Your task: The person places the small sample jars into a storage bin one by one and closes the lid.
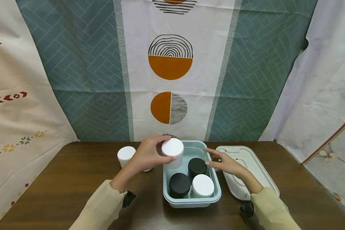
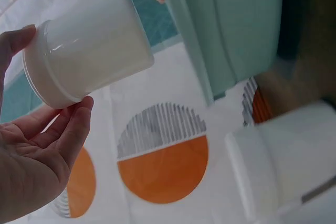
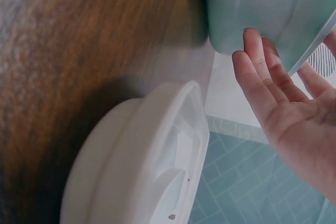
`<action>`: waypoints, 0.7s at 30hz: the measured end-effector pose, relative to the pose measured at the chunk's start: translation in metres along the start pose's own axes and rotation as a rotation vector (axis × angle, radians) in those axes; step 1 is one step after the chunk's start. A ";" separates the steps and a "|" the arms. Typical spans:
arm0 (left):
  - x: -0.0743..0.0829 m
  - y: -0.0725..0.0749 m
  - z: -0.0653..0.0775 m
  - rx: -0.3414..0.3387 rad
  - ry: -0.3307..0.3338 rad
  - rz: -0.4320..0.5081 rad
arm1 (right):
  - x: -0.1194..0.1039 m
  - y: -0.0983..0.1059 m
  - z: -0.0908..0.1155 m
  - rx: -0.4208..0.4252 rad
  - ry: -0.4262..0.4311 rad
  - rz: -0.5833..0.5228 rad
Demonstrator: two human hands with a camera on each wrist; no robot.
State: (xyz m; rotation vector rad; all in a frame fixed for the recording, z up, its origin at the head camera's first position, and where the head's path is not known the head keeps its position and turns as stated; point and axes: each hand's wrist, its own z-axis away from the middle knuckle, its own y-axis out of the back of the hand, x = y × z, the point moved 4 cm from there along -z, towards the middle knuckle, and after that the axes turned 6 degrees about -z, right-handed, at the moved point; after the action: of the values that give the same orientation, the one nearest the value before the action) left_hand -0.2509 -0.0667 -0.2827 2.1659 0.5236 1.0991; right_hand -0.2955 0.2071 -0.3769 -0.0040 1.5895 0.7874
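My left hand (image 1: 149, 155) pinches a white lidded jar (image 1: 173, 153) by its lid, thumb on one side and fingers on the other. The jar is held upright over the far left part of a pale blue-green plastic bin (image 1: 194, 203); its whole side shows in the left wrist view. Inside the bin stand two jars with black lids (image 1: 179, 185) and a white-lidded jar (image 1: 202, 186). My right hand (image 1: 225, 163) is at the bin's right rim, fingers loosely extended beside the outer wall (image 3: 252, 3) and thumb tip at the rim.
Left of the bin stands another white jar (image 1: 126, 154), and part of one more white jar (image 1: 148, 170) shows behind my left hand. A white bin lid (image 1: 265, 174) lies on the brown table (image 1: 149, 210) to the right. Patterned cloth (image 1: 172, 86) hangs behind.
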 end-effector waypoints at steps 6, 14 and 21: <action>-0.006 -0.019 -0.005 -0.038 0.029 0.038 | -0.001 0.000 0.000 0.002 -0.002 -0.003; -0.018 -0.038 -0.005 -0.092 0.083 -0.007 | 0.000 0.001 -0.002 0.001 -0.005 -0.001; -0.025 -0.054 -0.004 -0.182 0.044 -0.052 | 0.002 0.001 -0.001 0.004 -0.011 0.000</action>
State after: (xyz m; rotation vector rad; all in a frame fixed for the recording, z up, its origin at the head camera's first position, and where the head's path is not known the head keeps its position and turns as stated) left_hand -0.2721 -0.0420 -0.3325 1.9649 0.4779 1.1237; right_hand -0.2974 0.2079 -0.3788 0.0033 1.5803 0.7835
